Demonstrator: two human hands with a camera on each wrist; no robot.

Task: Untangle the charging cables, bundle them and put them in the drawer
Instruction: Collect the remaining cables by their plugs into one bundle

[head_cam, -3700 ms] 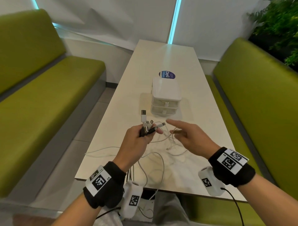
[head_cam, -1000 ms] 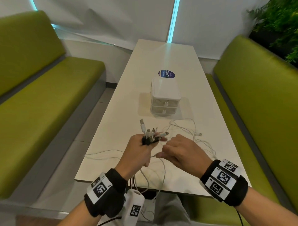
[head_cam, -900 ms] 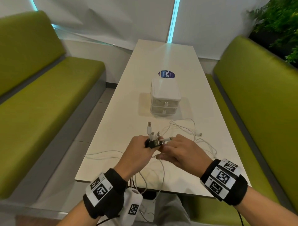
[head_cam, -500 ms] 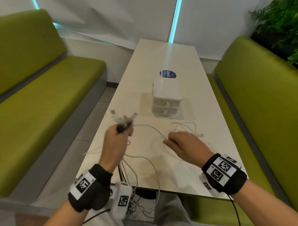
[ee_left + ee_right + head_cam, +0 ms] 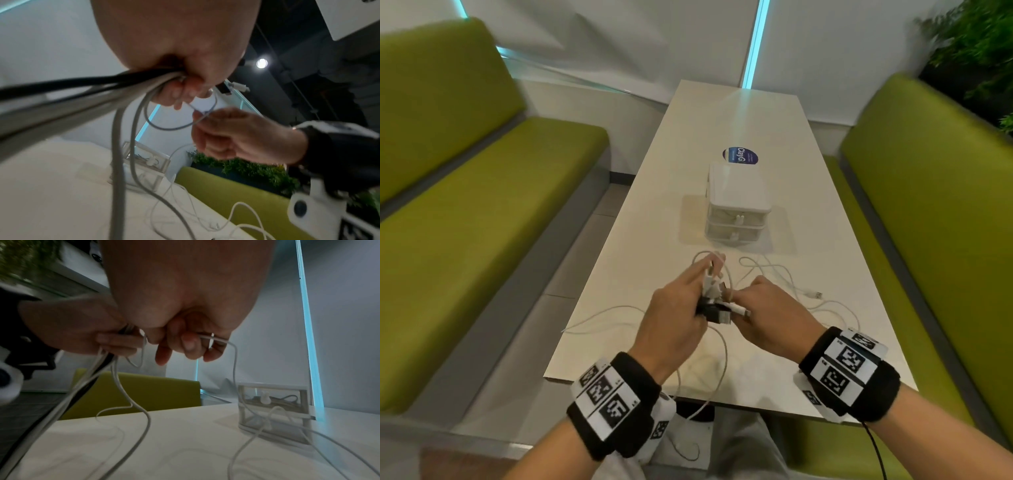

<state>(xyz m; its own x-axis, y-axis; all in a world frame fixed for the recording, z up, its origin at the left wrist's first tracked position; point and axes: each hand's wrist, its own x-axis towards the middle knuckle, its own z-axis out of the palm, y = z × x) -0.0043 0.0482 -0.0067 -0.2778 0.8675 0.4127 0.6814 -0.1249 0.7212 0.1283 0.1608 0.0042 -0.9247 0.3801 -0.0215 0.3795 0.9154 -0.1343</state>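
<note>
Head view: the left hand [image 5: 671, 329] grips a cluster of cable connectors [image 5: 714, 298], its fingers [image 5: 185, 91] curled round the black and white charging cables [image 5: 115, 146], which trail down from the fist. The right hand [image 5: 774, 318] sits just beside the left hand, touching the same cluster, and its fingers [image 5: 189, 344] pinch one thin white cable [image 5: 234, 363]. Both hands hover above the near end of the table [image 5: 640, 253]. Loose white cable loops lie on the table between the hands and the drawer unit [image 5: 738, 205]. The drawer unit stands beyond the hands at mid-table, both drawers closed. A blue round sticker [image 5: 739, 156] lies just behind the drawer unit.
</note>
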